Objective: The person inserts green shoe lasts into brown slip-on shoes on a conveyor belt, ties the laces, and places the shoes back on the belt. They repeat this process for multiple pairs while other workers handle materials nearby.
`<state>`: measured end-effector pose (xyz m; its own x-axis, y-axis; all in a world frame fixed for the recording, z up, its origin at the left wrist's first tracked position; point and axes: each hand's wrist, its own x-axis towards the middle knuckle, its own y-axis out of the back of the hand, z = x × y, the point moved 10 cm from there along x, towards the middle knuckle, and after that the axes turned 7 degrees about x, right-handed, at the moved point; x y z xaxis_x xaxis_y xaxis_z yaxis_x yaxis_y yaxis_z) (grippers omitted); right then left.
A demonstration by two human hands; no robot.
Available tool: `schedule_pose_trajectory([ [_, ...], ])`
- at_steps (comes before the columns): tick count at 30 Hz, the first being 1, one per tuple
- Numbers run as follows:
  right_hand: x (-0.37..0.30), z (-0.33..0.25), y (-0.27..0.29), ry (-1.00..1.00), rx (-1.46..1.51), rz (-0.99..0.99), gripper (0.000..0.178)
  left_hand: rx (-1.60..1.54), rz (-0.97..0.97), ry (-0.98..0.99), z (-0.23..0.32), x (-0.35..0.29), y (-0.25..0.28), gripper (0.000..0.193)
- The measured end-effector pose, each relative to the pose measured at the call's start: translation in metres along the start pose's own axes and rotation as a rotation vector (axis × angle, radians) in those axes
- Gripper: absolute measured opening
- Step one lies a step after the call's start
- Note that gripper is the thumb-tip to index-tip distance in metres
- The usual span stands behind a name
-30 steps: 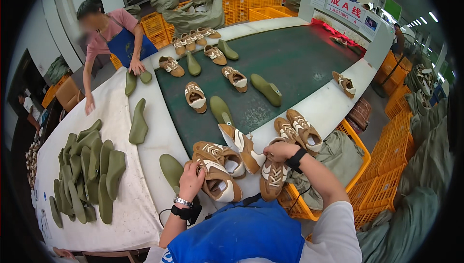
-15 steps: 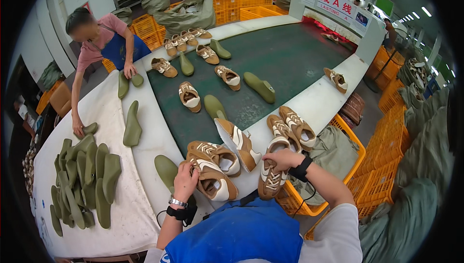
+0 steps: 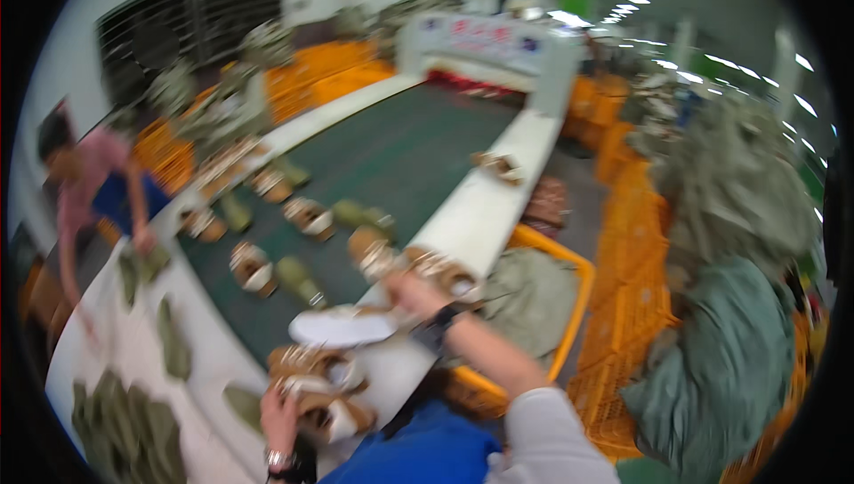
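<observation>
The picture is smeared by motion. My left hand [image 3: 279,420] is at the lower middle, its fingers closed on the near edge of a tan and white sneaker [image 3: 334,415]. Another brown sneaker [image 3: 307,363] sits right behind that one. Farther right, my right hand [image 3: 414,295] reaches forward, closed on a tan sneaker [image 3: 370,251] that sticks out past the fingers over the belt's edge. Close beside it, on the white ledge, stands a brown sneaker [image 3: 447,274]. Between my hands a sneaker lies tipped over, its white sole [image 3: 342,327] showing.
A green conveyor belt [image 3: 356,159] carries several sneakers and olive shoe lasts. More lasts [image 3: 124,431] are heaped on the white table at left, where a co-worker [image 3: 98,173] handles some. An orange crate [image 3: 583,293] with grey-green cloth stands at my right, beside stacked crates [image 3: 623,306].
The view has swung right, blurring everything. My right hand has moved forward with a sneaker, from the near edge toward the belt. My left hand stays at the same sneaker.
</observation>
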<state>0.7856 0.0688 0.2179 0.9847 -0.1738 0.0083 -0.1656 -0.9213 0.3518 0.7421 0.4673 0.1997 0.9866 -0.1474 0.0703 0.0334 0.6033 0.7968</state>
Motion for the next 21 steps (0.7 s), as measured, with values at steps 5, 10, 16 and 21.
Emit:
schedule_pose_trajectory([
  [5,-0.014,0.075,-0.027,-0.438,0.231,0.038,0.031,0.042,0.002,-0.145,0.028,-0.006,0.009,0.037],
  [10,-0.003,-0.007,-0.031,0.077,-0.831,0.086,0.033,0.038,0.049,-0.136,0.026,-0.005,0.009,0.03],
  [16,0.005,0.01,-0.138,0.13,-1.041,-0.252,0.049,-0.002,0.043,-0.07,0.01,0.003,-0.004,0.03],
  [21,-0.001,0.014,-0.144,0.264,-1.084,-0.216,0.059,-0.125,0.043,0.071,-0.012,-0.016,-0.003,0.033],
])
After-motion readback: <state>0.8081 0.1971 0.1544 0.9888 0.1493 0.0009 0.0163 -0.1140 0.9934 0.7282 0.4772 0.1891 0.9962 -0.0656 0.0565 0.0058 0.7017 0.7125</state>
